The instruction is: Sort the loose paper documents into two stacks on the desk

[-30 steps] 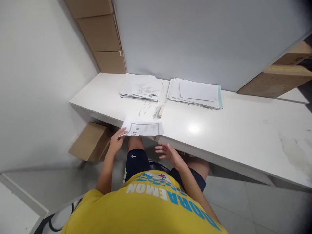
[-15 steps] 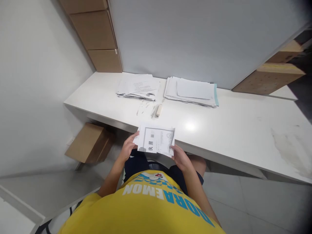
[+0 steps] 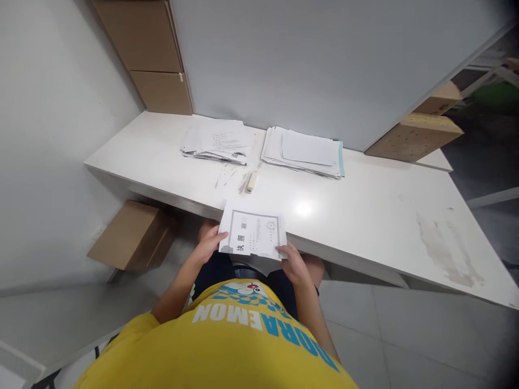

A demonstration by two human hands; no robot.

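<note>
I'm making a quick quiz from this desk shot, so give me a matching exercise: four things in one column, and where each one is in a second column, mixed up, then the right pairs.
Things:
1. printed sheet
2. stapler
3. cardboard box
4. stack with a blue edge

Places:
A. on the floor under the left end of the desk
B. at the back of the desk, against the partition, on the right of the two paper piles
C. held between the left hand and right hand at the front desk edge
D. lying on the desk just in front of the two piles

Pairs: 1-C, 2-D, 3-A, 4-B
</note>
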